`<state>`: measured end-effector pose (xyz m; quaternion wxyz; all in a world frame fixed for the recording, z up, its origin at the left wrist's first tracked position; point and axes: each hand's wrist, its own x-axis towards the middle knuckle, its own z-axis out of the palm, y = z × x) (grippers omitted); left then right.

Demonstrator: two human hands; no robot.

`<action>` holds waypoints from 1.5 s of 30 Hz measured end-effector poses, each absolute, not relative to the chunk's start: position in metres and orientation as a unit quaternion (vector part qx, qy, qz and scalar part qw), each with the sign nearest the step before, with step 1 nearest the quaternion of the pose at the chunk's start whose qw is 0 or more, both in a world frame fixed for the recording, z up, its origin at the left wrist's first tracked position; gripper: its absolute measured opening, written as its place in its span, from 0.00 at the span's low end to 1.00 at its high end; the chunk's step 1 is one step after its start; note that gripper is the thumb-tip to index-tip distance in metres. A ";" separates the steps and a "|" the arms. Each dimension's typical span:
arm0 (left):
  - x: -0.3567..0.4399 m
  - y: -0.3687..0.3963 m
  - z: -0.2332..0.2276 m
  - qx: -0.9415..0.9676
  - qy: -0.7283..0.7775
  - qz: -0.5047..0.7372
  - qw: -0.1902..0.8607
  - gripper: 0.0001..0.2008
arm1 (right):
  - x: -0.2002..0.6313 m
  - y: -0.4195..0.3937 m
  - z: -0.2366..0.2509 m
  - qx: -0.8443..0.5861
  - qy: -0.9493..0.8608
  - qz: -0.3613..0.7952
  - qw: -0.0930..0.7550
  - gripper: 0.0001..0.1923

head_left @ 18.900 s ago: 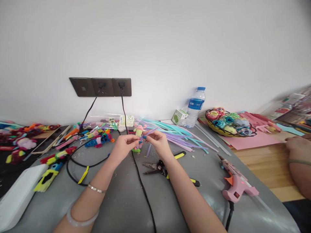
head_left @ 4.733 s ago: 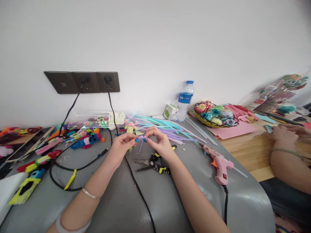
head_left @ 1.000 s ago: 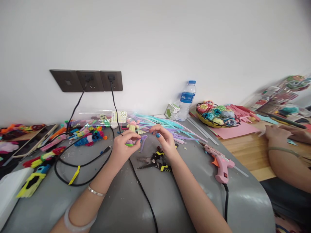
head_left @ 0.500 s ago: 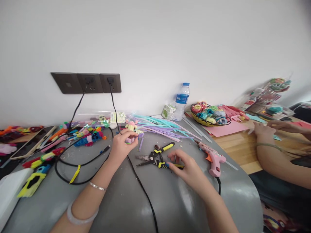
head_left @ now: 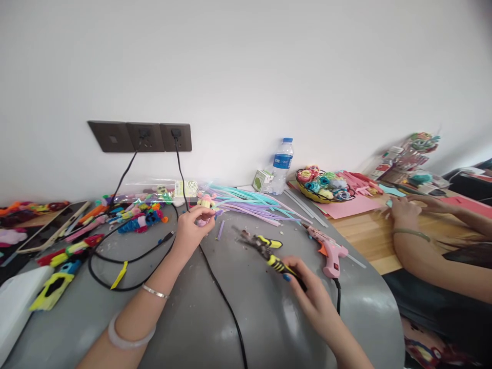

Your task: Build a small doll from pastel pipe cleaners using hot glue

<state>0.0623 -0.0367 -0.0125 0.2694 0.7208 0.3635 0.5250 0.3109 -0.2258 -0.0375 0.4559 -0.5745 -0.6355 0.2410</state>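
My left hand point(head_left: 191, 229) pinches a small purple and pink pipe-cleaner piece point(head_left: 205, 220) just above the grey table point(head_left: 230, 328). A little pink and yellow pipe-cleaner figure point(head_left: 206, 200) stands just behind it. My right hand point(head_left: 313, 300) grips the black and yellow handles of the wire cutters point(head_left: 265, 249), lifted off the table with the jaws pointing left toward my left hand. A short purple stem piece point(head_left: 220, 230) lies between the two hands.
A pile of purple and teal pipe cleaners point(head_left: 257, 205) lies behind the cutters. A pink glue gun point(head_left: 327, 251) rests at right, and black cables point(head_left: 223, 302) cross the table. Colourful pipe-cleaner figures point(head_left: 134, 218) sit at left. A water bottle point(head_left: 281, 165), a basket of flowers point(head_left: 322, 185) and another person's arms point(head_left: 418, 246) are at right.
My right hand left the purple piece, reached down to the cutters and has picked them up by the handles. My left hand keeps hold of the small piece.
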 end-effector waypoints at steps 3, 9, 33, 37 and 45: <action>0.062 -0.037 -0.012 0.718 0.365 0.525 0.274 0.05 | 0.311 -0.222 -0.039 -0.551 -0.532 0.284 0.577 0.11; 0.062 -0.038 -0.011 0.729 0.357 0.527 0.253 0.04 | 0.313 -0.209 -0.041 -0.594 -0.452 0.296 0.596 0.18; 0.065 -0.039 -0.009 0.625 0.351 0.576 0.393 0.05 | 0.275 -0.167 -0.035 -0.627 -0.686 0.118 0.351 0.22; 0.064 -0.038 -0.009 0.611 0.345 0.585 0.408 0.05 | 0.287 -0.150 -0.043 -0.641 -0.687 0.097 0.329 0.22; 0.065 -0.041 -0.008 0.629 0.326 0.566 0.421 0.04 | 0.299 -0.130 -0.042 -0.612 -0.696 0.126 0.353 0.23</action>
